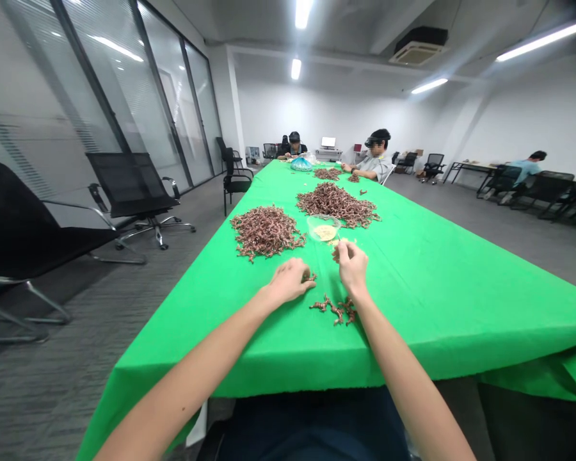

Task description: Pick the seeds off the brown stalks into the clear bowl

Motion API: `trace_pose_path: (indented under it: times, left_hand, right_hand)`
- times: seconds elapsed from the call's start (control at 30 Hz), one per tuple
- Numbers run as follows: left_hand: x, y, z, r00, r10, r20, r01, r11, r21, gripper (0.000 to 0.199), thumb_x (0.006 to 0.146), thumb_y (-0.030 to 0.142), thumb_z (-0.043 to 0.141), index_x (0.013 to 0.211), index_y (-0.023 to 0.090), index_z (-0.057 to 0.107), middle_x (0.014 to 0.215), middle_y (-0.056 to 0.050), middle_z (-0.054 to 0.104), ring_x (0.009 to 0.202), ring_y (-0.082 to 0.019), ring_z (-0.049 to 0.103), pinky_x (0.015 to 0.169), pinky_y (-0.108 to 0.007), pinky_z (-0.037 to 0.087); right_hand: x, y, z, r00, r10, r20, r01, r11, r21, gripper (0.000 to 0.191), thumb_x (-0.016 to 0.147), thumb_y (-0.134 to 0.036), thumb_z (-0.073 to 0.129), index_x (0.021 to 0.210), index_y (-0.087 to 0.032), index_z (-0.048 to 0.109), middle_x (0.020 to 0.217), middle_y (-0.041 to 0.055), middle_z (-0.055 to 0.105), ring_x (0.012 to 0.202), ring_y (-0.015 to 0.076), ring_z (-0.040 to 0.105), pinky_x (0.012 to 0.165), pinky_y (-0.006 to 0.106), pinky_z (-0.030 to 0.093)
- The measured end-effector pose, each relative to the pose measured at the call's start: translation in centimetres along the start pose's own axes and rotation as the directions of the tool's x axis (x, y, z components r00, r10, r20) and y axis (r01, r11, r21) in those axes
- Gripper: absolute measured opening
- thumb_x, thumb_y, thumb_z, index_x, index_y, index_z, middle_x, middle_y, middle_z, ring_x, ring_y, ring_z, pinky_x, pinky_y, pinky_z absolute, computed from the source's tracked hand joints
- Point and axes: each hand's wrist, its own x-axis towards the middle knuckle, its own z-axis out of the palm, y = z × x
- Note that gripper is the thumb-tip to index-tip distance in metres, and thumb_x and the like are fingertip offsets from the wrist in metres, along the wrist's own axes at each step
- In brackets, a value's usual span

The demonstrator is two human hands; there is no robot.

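Note:
My left hand [292, 280] rests low over the green cloth, its fingers curled round a small brown figure [312, 277] that shows at the fingertips. My right hand [351, 261] is pinched just beside a clear round bowl [324, 228] with pale yellow bits in it; what the fingertips hold is too small to make out. Some pale bits lie on the cloth by those fingertips. Several brown figures [336, 310] lie nearer to me, next to my right wrist. A large heap of brown pieces [267, 232] is beyond my left hand, and another heap [336, 203] sits behind the bowl.
The long green table [436, 282] stretches away from me. Farther along are smaller heaps [327, 173] and a blue-white plastic bag [301, 164]. One person [378, 160] sits at the right side, another [294, 146] at the far end. Black chairs [132, 186] stand on the left.

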Motion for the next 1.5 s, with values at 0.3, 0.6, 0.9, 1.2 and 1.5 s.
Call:
trace_pose_path:
  times: [0.3,0.6,0.9,1.2,1.5]
  left_hand:
    - [0.6,-1.0,0.4,1.000,-0.024,0.005,0.024,0.944,-0.330,0.025,0.081,0.041,0.063,0.085,0.017,0.068,0.084,-0.007,0.070,0.075,-0.020,0.061,0.068,-0.030,0.045]
    - [0.6,-1.0,0.7,1.000,-0.029,0.001,0.029,0.990,-0.140,0.026,0.080,0.044,0.064,0.090,0.021,0.073,0.088,-0.009,0.070,0.086,-0.026,0.061,0.078,-0.034,0.044]
    - [0.1,-1.0,0.0,0.999,0.033,0.035,-0.029,0.992,-0.121,0.023,0.080,0.041,0.067,0.088,0.020,0.071,0.095,-0.009,0.065,0.098,-0.027,0.058,0.087,-0.037,0.045]
    - [1.6,-0.7,-1.1,0.989,-0.078,-0.125,-0.078,0.443,-0.893,0.041,0.070,0.041,0.081,0.096,0.011,0.068,0.101,-0.014,0.073,0.096,-0.025,0.069,0.092,-0.042,0.052]
    - [1.2,0.3,-1.7,0.959,-0.175,-0.224,-0.167,0.292,-0.942,0.042,0.065,0.033,0.086,0.099,0.011,0.074,0.106,-0.014,0.074,0.101,-0.028,0.068,0.096,-0.045,0.052]
  right_hand:
    - [-0.8,-0.5,0.8,0.975,0.084,0.205,-0.125,0.973,0.195,0.050,0.086,-0.065,0.049,0.075,-0.018,0.063,0.064,0.0031,0.066,0.054,0.0159,0.062,0.054,0.028,0.052]
    - [-0.6,-0.6,0.5,0.980,0.101,0.169,-0.135,0.970,0.202,0.049,0.086,-0.063,0.050,0.075,-0.017,0.063,0.064,0.0038,0.066,0.055,0.0163,0.062,0.054,0.029,0.053]
    - [-0.6,-0.7,0.5,0.985,0.057,0.163,-0.078,0.989,0.127,0.046,0.087,-0.060,0.051,0.074,-0.017,0.062,0.064,0.0037,0.066,0.054,0.0162,0.063,0.055,0.028,0.051]
    - [-1.1,-1.8,0.4,0.982,-0.016,0.190,0.005,0.998,0.058,0.048,0.091,-0.056,0.046,0.065,-0.018,0.058,0.054,0.0015,0.059,0.045,0.0123,0.054,0.047,0.024,0.042]
    - [-2.4,-2.2,1.5,0.918,-0.124,0.377,0.135,0.991,-0.002,0.038,0.092,-0.045,0.049,0.067,-0.018,0.059,0.057,0.0001,0.058,0.048,0.0102,0.049,0.049,0.023,0.039]
